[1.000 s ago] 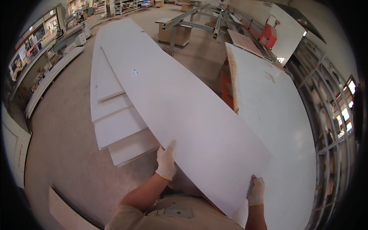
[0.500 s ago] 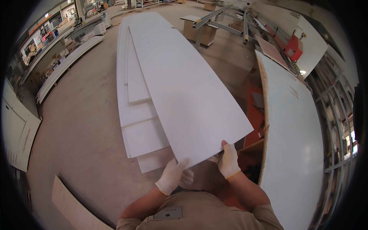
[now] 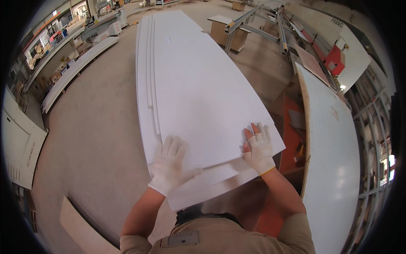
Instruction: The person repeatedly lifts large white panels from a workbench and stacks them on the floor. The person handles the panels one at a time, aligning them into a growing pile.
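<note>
A large white board (image 3: 203, 93) lies on top of a stack of similar white panels (image 3: 190, 195), whose edges show along the left and at the near end. My left hand (image 3: 167, 164), in a white glove, rests with fingers extended at the board's near left corner; its thumb points right and is slightly blurred. At the near right corner, my right hand (image 3: 259, 150) is laid on the board with fingers spread. Its glove leaves the thumb and two fingertips bare. Neither hand grips anything.
A pale blue-grey sheet with a rough edge (image 3: 332, 152) stands close on my right, beside an orange surface (image 3: 292, 131). Farther right are metal racks (image 3: 372, 127). Metal rails (image 3: 249, 21) lie ahead right. A thin board (image 3: 82, 224) is on the floor at lower left.
The top board, raised and angled before, now lies lower and more in line with the stack. Both hands have let go of its near edge and moved forward onto its surface, opening flat.
</note>
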A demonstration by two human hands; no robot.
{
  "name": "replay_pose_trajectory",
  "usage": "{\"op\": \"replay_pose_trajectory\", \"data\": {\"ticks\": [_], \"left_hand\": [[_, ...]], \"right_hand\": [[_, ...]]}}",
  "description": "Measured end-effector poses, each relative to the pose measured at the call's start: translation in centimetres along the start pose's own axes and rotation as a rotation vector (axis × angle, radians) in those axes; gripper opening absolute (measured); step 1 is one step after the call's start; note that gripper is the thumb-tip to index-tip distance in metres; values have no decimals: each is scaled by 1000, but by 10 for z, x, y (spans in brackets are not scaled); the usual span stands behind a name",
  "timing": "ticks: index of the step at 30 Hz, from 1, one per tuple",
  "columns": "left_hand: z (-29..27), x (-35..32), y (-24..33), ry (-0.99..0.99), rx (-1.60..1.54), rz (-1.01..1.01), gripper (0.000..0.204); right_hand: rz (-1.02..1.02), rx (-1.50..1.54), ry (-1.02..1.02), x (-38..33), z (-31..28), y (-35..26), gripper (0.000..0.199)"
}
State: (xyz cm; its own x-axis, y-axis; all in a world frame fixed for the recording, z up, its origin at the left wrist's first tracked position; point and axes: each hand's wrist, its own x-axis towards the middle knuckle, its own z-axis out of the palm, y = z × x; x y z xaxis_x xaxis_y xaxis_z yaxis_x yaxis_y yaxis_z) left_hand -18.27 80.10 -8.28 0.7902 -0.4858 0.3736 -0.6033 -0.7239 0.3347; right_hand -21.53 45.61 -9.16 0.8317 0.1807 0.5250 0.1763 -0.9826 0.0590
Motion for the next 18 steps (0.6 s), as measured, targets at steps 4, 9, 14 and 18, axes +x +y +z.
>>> {"op": "replay_pose_trajectory", "data": {"ticks": [4,9,14,18], "left_hand": [[7,25,-14,9,22,43,82],[14,78,-51,-112,136,-90,91],[10,126,-108,-180,102,-185,99],[16,156,-139,-140,14,-266,101]], "right_hand": [[-47,51,-130,24,20,18,49],[21,-24,-245,89,53,23,50],[67,-37,-337,153,92,11,53],[188,-49,-339,192,109,-1,54]]}}
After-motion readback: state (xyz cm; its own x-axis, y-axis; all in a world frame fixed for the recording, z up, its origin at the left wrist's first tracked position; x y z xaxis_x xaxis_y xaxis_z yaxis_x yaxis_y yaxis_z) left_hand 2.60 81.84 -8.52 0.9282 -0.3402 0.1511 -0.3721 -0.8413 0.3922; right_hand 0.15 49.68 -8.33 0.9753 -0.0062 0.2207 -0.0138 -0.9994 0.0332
